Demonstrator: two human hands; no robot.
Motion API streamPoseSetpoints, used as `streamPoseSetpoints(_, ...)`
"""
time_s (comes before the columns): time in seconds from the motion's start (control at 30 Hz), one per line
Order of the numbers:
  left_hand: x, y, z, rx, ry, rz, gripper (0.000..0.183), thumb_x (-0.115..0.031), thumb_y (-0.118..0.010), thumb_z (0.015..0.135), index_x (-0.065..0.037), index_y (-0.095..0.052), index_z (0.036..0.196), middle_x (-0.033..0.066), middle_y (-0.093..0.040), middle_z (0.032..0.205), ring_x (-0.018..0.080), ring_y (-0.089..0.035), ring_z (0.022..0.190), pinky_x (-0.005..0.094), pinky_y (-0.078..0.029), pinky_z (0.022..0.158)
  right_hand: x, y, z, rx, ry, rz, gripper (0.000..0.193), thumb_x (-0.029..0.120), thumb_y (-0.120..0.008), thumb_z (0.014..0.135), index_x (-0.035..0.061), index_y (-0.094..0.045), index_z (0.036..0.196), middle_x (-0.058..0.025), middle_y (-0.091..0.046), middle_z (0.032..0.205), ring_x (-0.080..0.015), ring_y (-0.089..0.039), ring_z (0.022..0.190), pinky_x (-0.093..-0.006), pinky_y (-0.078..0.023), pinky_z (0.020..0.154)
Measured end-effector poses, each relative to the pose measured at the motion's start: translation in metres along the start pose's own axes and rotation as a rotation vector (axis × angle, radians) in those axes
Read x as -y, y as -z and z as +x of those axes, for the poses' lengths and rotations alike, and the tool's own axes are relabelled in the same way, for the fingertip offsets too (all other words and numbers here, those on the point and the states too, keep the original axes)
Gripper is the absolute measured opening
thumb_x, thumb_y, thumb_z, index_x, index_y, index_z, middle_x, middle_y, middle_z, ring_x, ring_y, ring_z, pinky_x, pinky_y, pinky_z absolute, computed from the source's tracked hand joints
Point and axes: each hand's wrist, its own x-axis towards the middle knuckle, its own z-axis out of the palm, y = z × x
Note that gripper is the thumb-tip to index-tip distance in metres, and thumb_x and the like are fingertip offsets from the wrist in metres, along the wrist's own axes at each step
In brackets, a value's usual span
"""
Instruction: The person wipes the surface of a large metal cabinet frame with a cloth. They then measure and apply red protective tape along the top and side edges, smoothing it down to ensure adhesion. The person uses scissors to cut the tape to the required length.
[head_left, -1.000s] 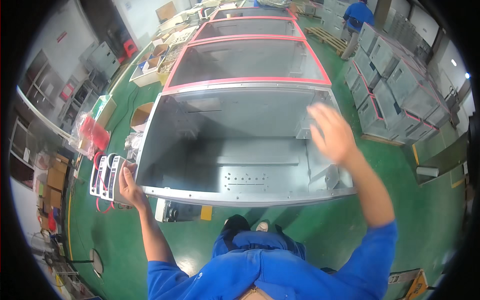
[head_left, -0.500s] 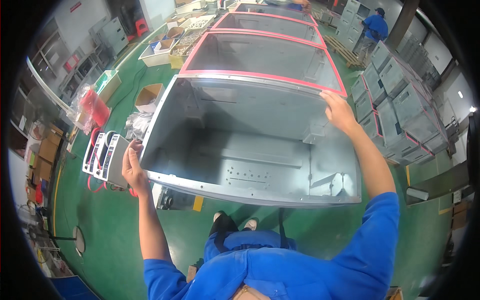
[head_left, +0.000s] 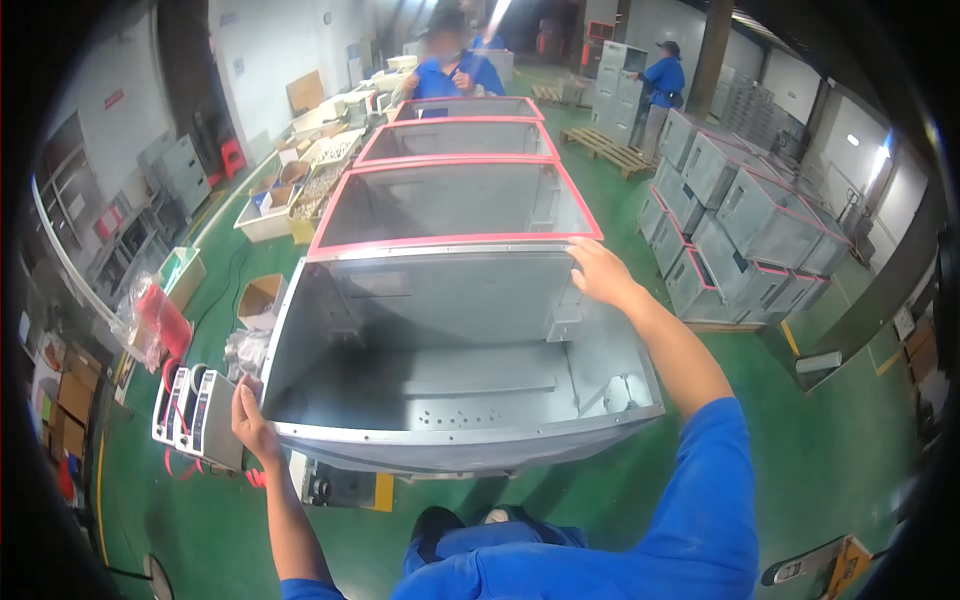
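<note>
A large open-topped grey metal cabinet shell (head_left: pixel 480 375) lies in front of me, its bare rim facing up. My left hand (head_left: pixel 252 425) is at its near left corner, fingers bent over the side rim. Over the far right corner my right hand (head_left: pixel 603 272) curls its fingers on the rim. Inside the shell, a row of small holes shows in the near part of the floor and a small bracket (head_left: pixel 563 328) sits on the far right wall. Directly beyond it stands a similar shell with a red-edged rim (head_left: pixel 455 238).
More red-rimmed shells (head_left: pixel 455 140) continue the row, with a co-worker (head_left: pixel 450 75) at its far end. Parts bins (head_left: pixel 265 222) and two white power units (head_left: pixel 205 415) stand left. Stacked shells (head_left: pixel 735 235) stand right; another person (head_left: pixel 662 80) is behind them.
My view has tilted upward, so the row sits lower in the picture and the co-worker at its far end shows more. Both hands stay on the shell's rim.
</note>
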Motion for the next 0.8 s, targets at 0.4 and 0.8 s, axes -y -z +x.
streamPoseSetpoints(0.4, -0.037, 0.05, -0.032, -0.239, -0.312, 0.006, 0.032, -0.02, -0.039, 0.093, 0.006, -0.05, 0.109, 0.013, -0.053, 0.103, 0.021, -0.051, 0.096, 0.0321, -0.04, 0.086, 0.067, 0.067, -0.279, -1.282, -0.878, 0.438, 0.02, 0.014, -0.044, 0.091, -0.001, -0.051, 0.103, -0.0081, -0.054, 0.095, -0.0153, -0.054, 0.082, -0.0262, -0.046, 0.073)
streamPoseSetpoints(0.8, 0.183, 0.26, -0.171, 1.995, -0.027, 0.957, 0.035, -0.036, -0.057, 0.079, -0.011, -0.062, 0.103, 0.0139, -0.062, 0.099, 0.0288, -0.06, 0.092, 0.0422, -0.047, 0.078, 0.376, -0.149, -0.457, 1.395, -0.868, 0.315, 0.049, 0.034, -0.03, 0.091, -0.0048, -0.054, 0.11, -0.0261, -0.052, 0.113, -0.0383, -0.048, 0.109, -0.0413, -0.037, 0.092)
